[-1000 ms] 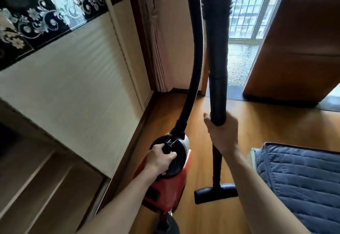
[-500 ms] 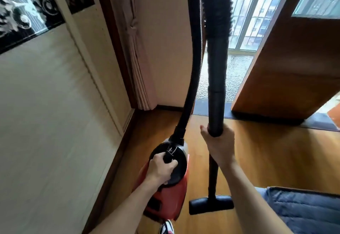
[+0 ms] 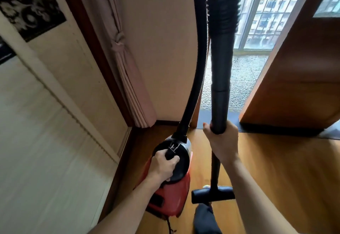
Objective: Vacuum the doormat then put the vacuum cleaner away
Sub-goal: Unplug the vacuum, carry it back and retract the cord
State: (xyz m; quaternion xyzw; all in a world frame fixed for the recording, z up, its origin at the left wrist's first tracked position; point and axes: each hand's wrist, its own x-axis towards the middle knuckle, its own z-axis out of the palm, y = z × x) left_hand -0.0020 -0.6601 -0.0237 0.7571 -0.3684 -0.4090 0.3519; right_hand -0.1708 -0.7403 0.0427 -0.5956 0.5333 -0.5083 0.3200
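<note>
Vacuum cleaner (image 3: 173, 193), red: our left hand (image 3: 162, 165) grips its top handle (image 3: 170, 153); our right hand (image 3: 223, 142) clasps the upright wand (image 3: 219, 79); hose (image 3: 195, 86) rising overhead.

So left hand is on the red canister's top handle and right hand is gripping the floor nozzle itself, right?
Not quite. In the head view the right hand grips the black wand, well above the floor nozzle, not the nozzle itself. The left hand does hold the top handle of the red canister.
</note>
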